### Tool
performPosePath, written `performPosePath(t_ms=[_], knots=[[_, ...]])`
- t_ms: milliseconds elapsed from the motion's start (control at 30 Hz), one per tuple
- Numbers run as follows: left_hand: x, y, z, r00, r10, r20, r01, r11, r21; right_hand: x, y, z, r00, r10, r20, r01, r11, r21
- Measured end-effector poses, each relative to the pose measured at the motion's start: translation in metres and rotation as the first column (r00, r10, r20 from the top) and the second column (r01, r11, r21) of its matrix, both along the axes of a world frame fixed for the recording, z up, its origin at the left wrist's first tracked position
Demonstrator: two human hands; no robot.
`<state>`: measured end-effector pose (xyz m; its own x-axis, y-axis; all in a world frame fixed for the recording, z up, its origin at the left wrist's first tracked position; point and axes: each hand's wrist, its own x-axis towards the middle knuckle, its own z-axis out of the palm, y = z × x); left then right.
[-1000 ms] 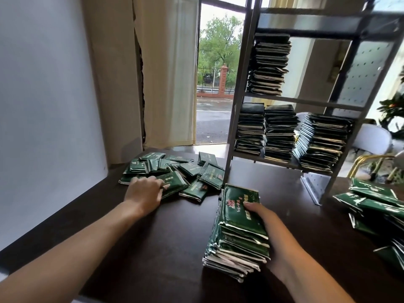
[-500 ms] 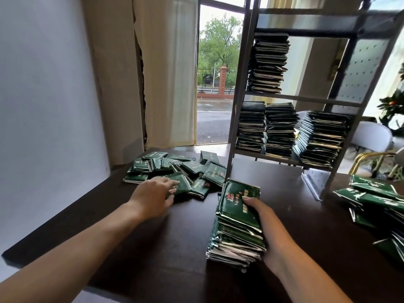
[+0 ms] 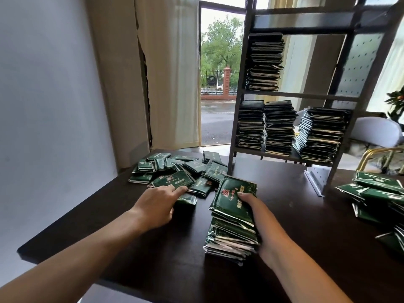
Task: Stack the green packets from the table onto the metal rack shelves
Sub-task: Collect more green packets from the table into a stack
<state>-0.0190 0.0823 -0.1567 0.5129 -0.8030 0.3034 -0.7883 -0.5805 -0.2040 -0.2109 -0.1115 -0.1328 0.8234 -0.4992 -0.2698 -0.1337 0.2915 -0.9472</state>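
The dark bench (image 3: 295, 215) fills the lower frame, with the metal rack (image 3: 238, 119) at upper right already carrying four columns of packets, one of them leaning. At lower centre stands a tall stack of green packets (image 3: 231, 228); the right hand (image 3: 260, 217) wraps its right side, thumb laid over the top packet. Such a glossy foil pile will likely be heavy together yet slippery between layers (the edges already stagger), so clamp it top and bottom or from both sides. At centre left, the left hand (image 3: 159, 204) grips a packet (image 3: 185, 199) at the edge of the loose heap (image 3: 172, 171); single packets look light and pliable, best pinched by a flat edge.
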Motion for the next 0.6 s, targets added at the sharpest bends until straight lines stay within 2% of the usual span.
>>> performPosePath(t_ms=[67,100,200,267,300,367,500,600], knots=[[-0.005,0.003,0.003,1.0,-0.007,0.01,0.009,0.968,-0.249,0.0,0.0,0.001,1.0,0.002,0.011,-0.003,1.0,0.015],[-0.006,0.004,0.008,1.0,0.012,-0.005,-0.013,0.923,-0.384,-0.001,0.0,0.003,1.0,0.004,0.019,-0.005,0.999,0.032],[-0.013,-0.004,0.036,0.984,0.04,-0.174,-0.152,0.7,-0.698,-0.002,-0.001,0.005,1.0,0.005,0.023,-0.007,0.998,0.065],[-0.021,-0.012,0.06,0.963,-0.072,-0.26,-0.173,0.576,-0.799,-0.002,-0.001,0.005,0.999,0.013,0.032,-0.015,0.997,0.07],[-0.025,-0.017,0.07,0.953,-0.165,-0.255,-0.131,0.536,-0.834,-0.002,-0.001,0.005,0.999,0.015,0.044,-0.018,0.997,0.074],[-0.035,-0.028,0.085,0.91,-0.346,-0.23,-0.021,0.514,-0.857,-0.003,-0.001,0.006,0.998,0.009,0.067,-0.014,0.997,0.074],[-0.056,-0.044,0.073,0.822,-0.5,-0.272,0.129,0.63,-0.766,-0.002,0.001,0.007,0.996,0.024,0.085,-0.031,0.996,0.082],[-0.068,-0.051,0.052,0.643,-0.62,-0.45,0.023,0.603,-0.797,-0.006,0.002,0.01,0.995,0.028,0.097,-0.043,0.986,0.159]])
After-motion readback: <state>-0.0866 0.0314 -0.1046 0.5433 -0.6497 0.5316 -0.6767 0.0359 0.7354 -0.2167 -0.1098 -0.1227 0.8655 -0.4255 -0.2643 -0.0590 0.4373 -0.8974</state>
